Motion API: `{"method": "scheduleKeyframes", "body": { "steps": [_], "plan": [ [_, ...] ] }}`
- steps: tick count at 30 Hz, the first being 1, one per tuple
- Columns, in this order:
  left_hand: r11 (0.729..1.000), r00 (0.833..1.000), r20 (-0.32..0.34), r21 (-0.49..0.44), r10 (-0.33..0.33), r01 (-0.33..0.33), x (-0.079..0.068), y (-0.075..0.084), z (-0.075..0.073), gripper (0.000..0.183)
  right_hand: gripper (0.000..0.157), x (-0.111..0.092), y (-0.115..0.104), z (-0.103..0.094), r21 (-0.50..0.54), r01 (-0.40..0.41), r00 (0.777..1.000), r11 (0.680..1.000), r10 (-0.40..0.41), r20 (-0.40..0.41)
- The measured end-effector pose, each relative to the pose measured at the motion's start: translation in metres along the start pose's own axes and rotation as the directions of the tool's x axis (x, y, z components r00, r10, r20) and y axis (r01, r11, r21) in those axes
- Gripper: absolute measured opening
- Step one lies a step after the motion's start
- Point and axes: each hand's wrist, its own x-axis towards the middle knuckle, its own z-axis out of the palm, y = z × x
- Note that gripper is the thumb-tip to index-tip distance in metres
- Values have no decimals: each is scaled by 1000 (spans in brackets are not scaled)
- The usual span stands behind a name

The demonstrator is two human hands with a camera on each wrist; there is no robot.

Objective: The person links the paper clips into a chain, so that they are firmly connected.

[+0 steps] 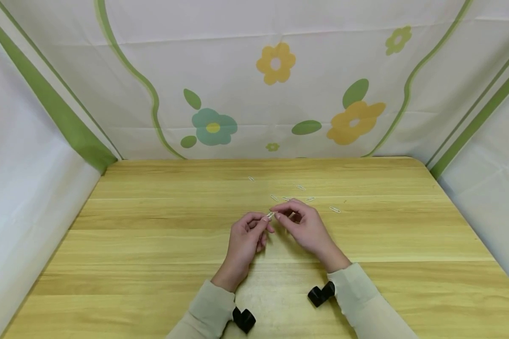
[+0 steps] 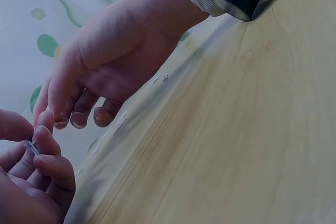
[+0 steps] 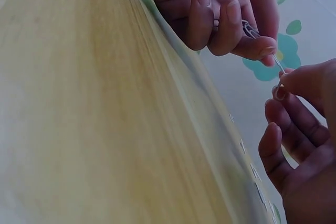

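In the head view my left hand (image 1: 245,239) and right hand (image 1: 308,230) meet fingertip to fingertip above the table. Between thumb and fingers, the left hand pinches white paper clips (image 3: 251,30), which show in the right wrist view bunched at its fingers. A thin wire clip (image 3: 279,63) spans the gap from there to the right hand, whose thumb and index finger pinch its looped end (image 3: 279,94). Fingers cover much of the clips, and I cannot tell whether they are linked. The right hand's other fingers are loosely bent.
Several loose white paper clips lie beyond the hands, among them one paper clip (image 1: 334,209) at the right and another paper clip (image 1: 251,179) farther back. The wooden table (image 1: 152,263) ends at a flowered curtain (image 1: 237,70). Black wrist cameras sit at both cuffs.
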Motion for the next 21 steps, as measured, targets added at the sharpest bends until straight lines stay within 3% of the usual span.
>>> {"method": "scheduleKeyframes", "body": {
  "steps": [7, 9, 12, 15, 21],
  "plan": [
    [999, 999, 7, 4, 35, -35, 0, -1, -1, 21, 22, 2, 4, -2, 176, -61, 998, 983, 64, -9],
    [999, 999, 12, 3, 38, -38, 0, -1, 0, 22, 25, 2, 4, -3, 277, -83, 996, 957, 89, -12],
    [999, 999, 29, 3, 41, -41, 0, -2, 0, 22, 29, 2, 3, -3, 438, -111, 992, 892, 128, -11],
    [1000, 998, 45, 0, 31, -31, 0, -3, 0, 22, 25, 2, 0, -4, 528, -123, 988, 840, 153, -12],
    [999, 998, 56, -38, 9, -7, 1, -3, 0, 20, 20, 1, -1, -4, 557, -122, 987, 821, 158, -17]
  ]
}}
